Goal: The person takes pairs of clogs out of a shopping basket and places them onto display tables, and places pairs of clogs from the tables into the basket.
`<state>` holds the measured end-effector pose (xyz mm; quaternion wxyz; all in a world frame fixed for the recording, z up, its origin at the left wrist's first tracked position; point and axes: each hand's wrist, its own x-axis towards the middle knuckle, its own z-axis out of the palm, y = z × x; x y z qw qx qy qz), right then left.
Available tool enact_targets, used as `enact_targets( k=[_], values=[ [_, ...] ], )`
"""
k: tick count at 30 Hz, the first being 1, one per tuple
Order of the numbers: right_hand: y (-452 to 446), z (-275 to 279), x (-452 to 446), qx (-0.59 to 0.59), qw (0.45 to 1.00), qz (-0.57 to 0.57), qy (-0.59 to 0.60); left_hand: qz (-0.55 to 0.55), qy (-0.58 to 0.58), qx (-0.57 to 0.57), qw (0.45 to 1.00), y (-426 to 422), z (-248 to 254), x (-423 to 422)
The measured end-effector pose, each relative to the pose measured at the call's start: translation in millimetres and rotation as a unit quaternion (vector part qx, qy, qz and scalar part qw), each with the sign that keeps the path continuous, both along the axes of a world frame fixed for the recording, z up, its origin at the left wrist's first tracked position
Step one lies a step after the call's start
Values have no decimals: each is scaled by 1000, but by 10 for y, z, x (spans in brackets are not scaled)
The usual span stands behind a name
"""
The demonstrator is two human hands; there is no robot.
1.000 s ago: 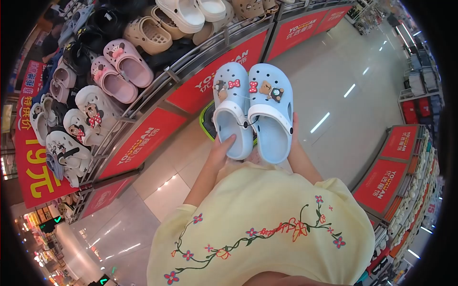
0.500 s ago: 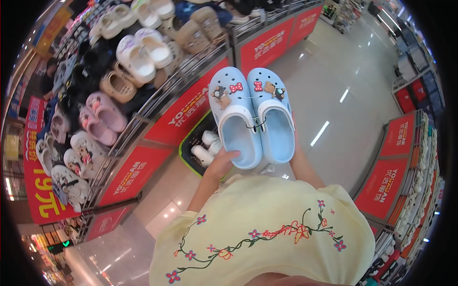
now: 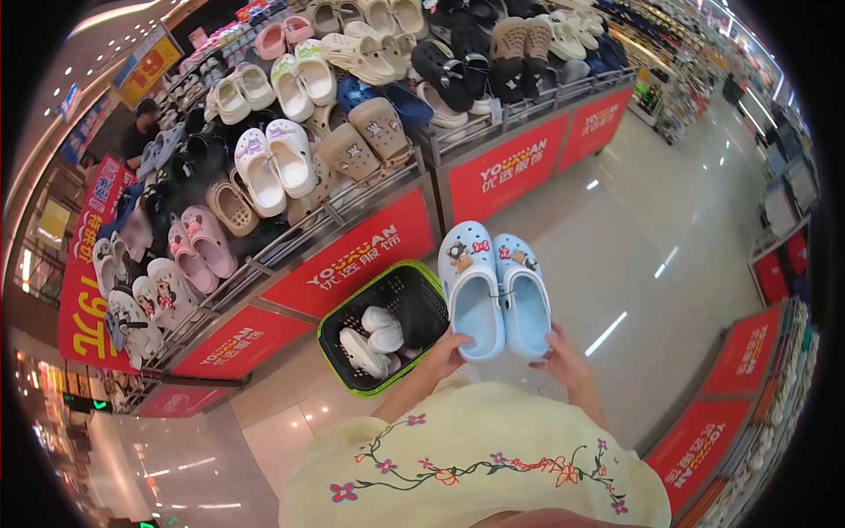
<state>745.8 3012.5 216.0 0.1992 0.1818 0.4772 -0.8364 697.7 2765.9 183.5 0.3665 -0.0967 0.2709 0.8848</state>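
Note:
A pair of light blue clogs (image 3: 478, 321) is held up in front of me, heels toward me. They carry bow and bear charms, and a dark tie joins them. My left hand (image 3: 446, 352) grips the left clog at its heel, thumb over the rim. On the other side, my right hand (image 3: 563, 356) has its fingers closed on the right clog's heel edge. Left of the clogs, on the floor, stands a black basket (image 3: 339, 330) with a green rim. White shoes (image 3: 370, 343) lie in it.
A long display stand (image 3: 352, 255) with red panels runs along the left, heaped with clogs in white, tan, black and pink. Another red-panelled shelf (image 3: 739, 370) stands at the right. A person (image 3: 141, 132) is behind the stand at far left. Tiled floor (image 3: 607, 264) lies between.
The clogs have come down and a little to the right, nearer my body, still in both hands. My view has tilted up, showing more of the stand and the whole basket.

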Motion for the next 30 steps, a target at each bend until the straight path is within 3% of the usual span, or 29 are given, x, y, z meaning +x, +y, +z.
enact_targets(
  k=[1, 4, 11, 13, 16, 19, 22, 25, 28, 30],
  values=[
    [55, 29, -41, 28, 999, 38, -17, 5, -2, 7, 1000, 10, -26, -55],
    [-5, 144, -260, -64, 993, 54, -87, 12, 8, 5, 1000, 67, 56, -200],
    [424, -233, -938, -119, 987, -18, -111, -31, 33, -30, 999, 603, 80, -994],
    [663, -101, -1200, -112, 986, -55, -109, -62, 18, -58, 996, 873, 33, -1368],
    [1181, 93, -1716, -80, 993, -81, -37, -98, 123, -51, 986, 1492, 173, -2091],
    [1551, 56, -2093, -29, 990, -141, -4, -101, 135, -65, 984, 1905, 196, -2525],
    [1780, 186, -2414, -16, 989, -145, 23, -108, 85, -136, 981, 2135, 600, -2802],
    [1809, 263, -2728, -14, 987, -150, 48, -176, 168, -219, 945, 2126, 614, -3086],
    [1963, 26, -3147, -40, 995, -86, 34, -213, 194, -296, 911, 2059, 574, -3386],
    [2042, 15, -3479, -65, 997, -40, 33, -184, 175, -324, 911, 2040, 578, -3522]
  ],
)
